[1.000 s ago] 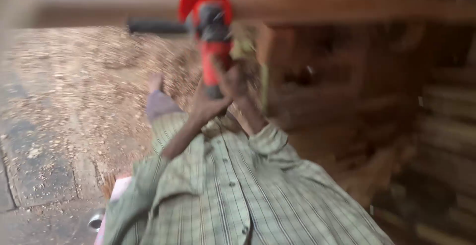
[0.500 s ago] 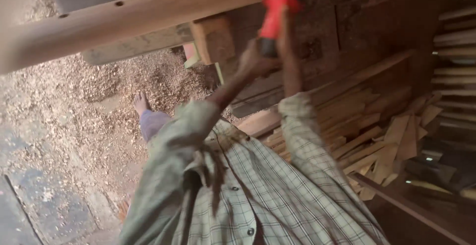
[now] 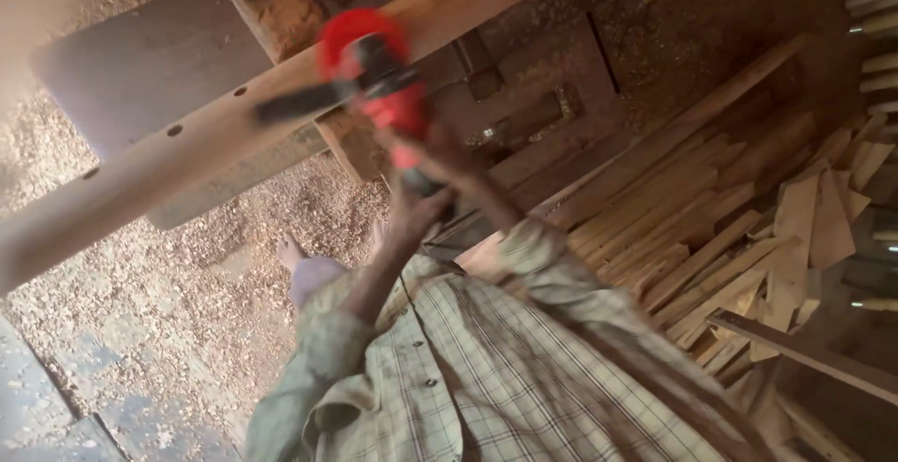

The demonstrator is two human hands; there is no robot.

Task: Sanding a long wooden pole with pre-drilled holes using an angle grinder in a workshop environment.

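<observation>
Red angle grinder [image 3: 379,83] held up against the long pale wooden beam [image 3: 187,149], guard end over the beam's lower edge, black side handle [image 3: 295,105] lying along the beam's face. Left hand [image 3: 416,214] wrapped around the tail of the grinder's body, below the beam, fingers curled tight on it. Right hand [image 3: 444,158] just beside it, nearer the beam, also on the grinder's body; blurred, so whether those fingers were closed around the body or only pressed on it could not be told. Both forearms in sleeves of a pale checked shirt [image 3: 486,378], rising from below toward the beam.

Small round holes [image 3: 174,130] spaced along the beam's face, left of the grinder. Dark flat board [image 3: 140,60] lying behind the beam, above it in view. Sawdust and shavings [image 3: 140,275] spread thick over the floor under the beam. Bare foot [image 3: 290,253] planted in the shavings below the beam. Stack of thin wooden slats [image 3: 711,238] piled well to the right of the beam, past the arms. Short wooden block [image 3: 351,144] propped under the beam, just beside the grinder.
</observation>
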